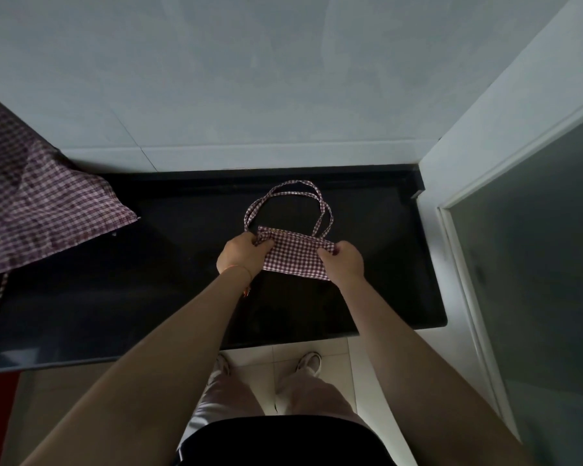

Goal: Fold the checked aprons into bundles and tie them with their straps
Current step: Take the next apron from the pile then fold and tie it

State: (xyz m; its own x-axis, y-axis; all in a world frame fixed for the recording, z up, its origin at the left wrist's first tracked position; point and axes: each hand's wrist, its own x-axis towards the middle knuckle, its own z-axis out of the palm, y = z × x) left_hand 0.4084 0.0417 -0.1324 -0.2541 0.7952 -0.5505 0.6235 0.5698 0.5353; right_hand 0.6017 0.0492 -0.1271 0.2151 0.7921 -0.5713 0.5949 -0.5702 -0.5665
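Head view looks straight down on a folded red-and-white checked cotton apron (295, 257), now a small flat rectangle lying on the black polished stone countertop (182, 280), toward its right end and roughly midway between the front and back edges. The left hand (241, 253) pinches the bundle's left end, fingers curled round the cloth; the right hand (345, 260) grips the right end the same way. Two narrow checked fabric straps (288, 190) loop out from the bundle's far side toward the back edge of the countertop, lying loose on the stone.

To do this fold well, I would judge that both ends should be kept level and the cloth pulled lightly taut, so the layers stack squarely and nothing slips sideways. The straps should stay free and outside the fold, since they will be needed for wrapping and knotting. Pressing the crease flat against the countertop before releasing would help the bundle hold its shape.

Near the left end of the countertop, a loose heap of matching checked cloth (41, 203) lies partly over the back edge, one trailing strip hanging at the front left. Pale grey wall tiles (249, 79) rise behind; a white-framed frosted glass door (532, 247) stands at the right. Light floor tiles (367, 375) show below.
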